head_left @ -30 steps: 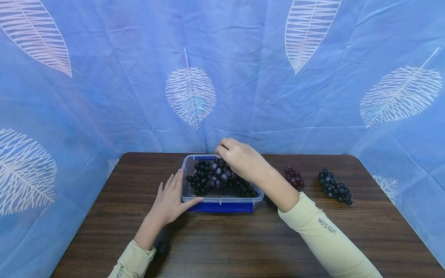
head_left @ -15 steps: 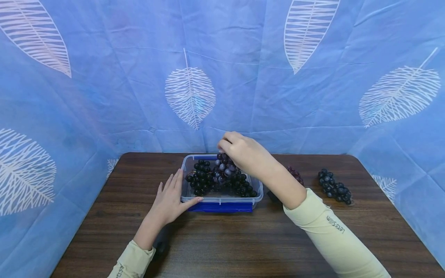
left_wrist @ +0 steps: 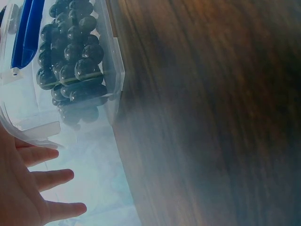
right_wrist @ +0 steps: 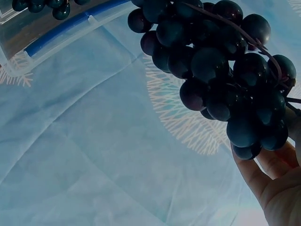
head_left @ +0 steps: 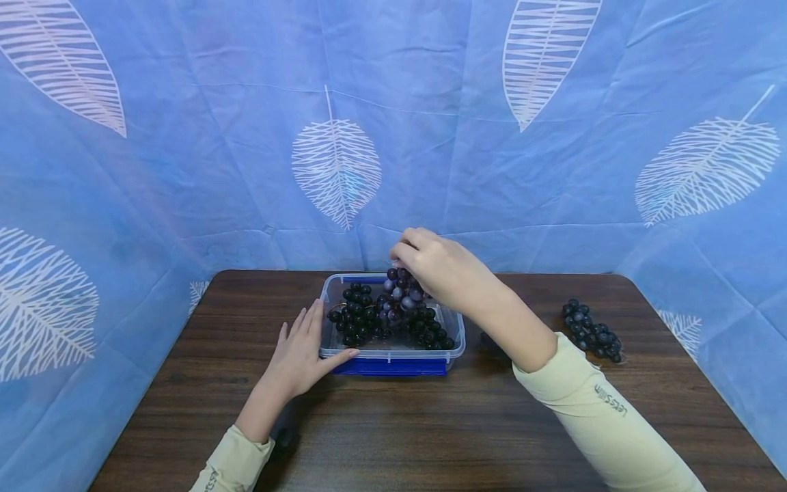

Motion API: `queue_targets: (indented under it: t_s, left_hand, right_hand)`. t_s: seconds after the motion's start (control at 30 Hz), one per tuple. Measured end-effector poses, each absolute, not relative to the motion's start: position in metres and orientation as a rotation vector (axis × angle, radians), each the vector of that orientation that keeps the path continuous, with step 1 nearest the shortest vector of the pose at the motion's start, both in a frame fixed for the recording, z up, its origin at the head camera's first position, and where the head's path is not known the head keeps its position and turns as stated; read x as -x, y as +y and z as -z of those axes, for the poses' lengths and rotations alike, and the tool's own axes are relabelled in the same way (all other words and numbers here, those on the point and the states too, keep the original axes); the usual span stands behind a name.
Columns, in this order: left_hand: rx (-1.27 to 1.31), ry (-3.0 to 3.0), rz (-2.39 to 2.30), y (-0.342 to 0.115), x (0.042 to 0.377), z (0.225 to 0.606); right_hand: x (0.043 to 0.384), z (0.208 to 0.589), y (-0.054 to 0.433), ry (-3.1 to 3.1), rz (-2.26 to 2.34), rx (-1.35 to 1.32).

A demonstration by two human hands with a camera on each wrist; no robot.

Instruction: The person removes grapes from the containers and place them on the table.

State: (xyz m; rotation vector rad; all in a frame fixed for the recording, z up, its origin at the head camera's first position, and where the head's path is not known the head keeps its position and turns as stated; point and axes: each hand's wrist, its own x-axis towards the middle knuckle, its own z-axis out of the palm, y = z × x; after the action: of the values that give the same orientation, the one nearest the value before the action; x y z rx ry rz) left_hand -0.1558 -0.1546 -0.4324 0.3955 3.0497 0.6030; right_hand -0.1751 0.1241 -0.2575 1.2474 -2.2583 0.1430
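A clear plastic container (head_left: 393,354) with blue clips stands near the back of the table. Inside it lie two bunches of dark grapes, one at the left (head_left: 355,321) and one at the right (head_left: 432,333). My right hand (head_left: 439,266) pinches the stem end of a purple bunch of grapes (head_left: 402,294), which hangs over the container's middle; the right wrist view shows this bunch (right_wrist: 211,66) large beside the fingers. My left hand (head_left: 301,355) rests with spread fingers against the container's left wall and front corner. Through that wall in the left wrist view, grapes (left_wrist: 75,52) show.
Another bunch of dark grapes (head_left: 591,331) lies on the brown table (head_left: 393,430) to the right. My right forearm hides the spot beside the container. A blue cloth with white leaves (head_left: 418,171) hangs close behind the table's back edge.
My right hand has moved up and slightly right, lifting the purple bunch higher over the container. Its forearm now covers the reddish bunch on the table. My left hand stays put.
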Motion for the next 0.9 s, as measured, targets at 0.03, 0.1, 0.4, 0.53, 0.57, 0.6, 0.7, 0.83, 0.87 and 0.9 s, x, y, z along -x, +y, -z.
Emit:
queue_targets:
  t_s: [0.03,0.1,0.4,0.53,0.57,0.6,0.7,0.83,0.87,0.9]
  left_hand:
    - [-0.396,3.051,-0.602,-0.155,0.156,0.432]
    - [-0.398,3.052,-0.605,-0.155,0.156,0.433]
    - [-0.402,3.058,-0.617,-0.155,0.156,0.433]
    - [-0.398,3.059,-0.609,-0.155,0.156,0.434]
    - [-0.399,3.061,-0.607,-0.155,0.157,0.434]
    - [-0.399,3.062,-0.606,-0.155,0.157,0.434]
    - [-0.403,3.064,-0.602,-0.155,0.157,0.435]
    - [-0.405,3.063,-0.608,-0.155,0.157,0.434]
    - [-0.406,3.063,-0.609,-0.155,0.157,0.434]
    - [-0.406,3.062,-0.61,-0.155,0.157,0.434]
  right_hand:
    - [0.175,0.257,0.125,-2.256,-0.153,-1.25]
    - [0.173,0.255,0.127,-2.255,-0.175,-1.254]
    - [0.166,0.246,0.137,-2.245,-0.217,-1.266]
    - [0.162,0.243,0.142,-2.236,-0.23,-1.277]
    - [0.161,0.242,0.143,-2.232,-0.231,-1.278]
    - [0.159,0.242,0.144,-2.23,-0.231,-1.28]
    - [0.156,0.241,0.148,-2.229,-0.239,-1.283]
    - [0.15,0.24,0.155,-2.236,-0.261,-1.281]
    - [0.149,0.239,0.157,-2.237,-0.266,-1.278]
    - [0.147,0.239,0.158,-2.234,-0.272,-1.275]
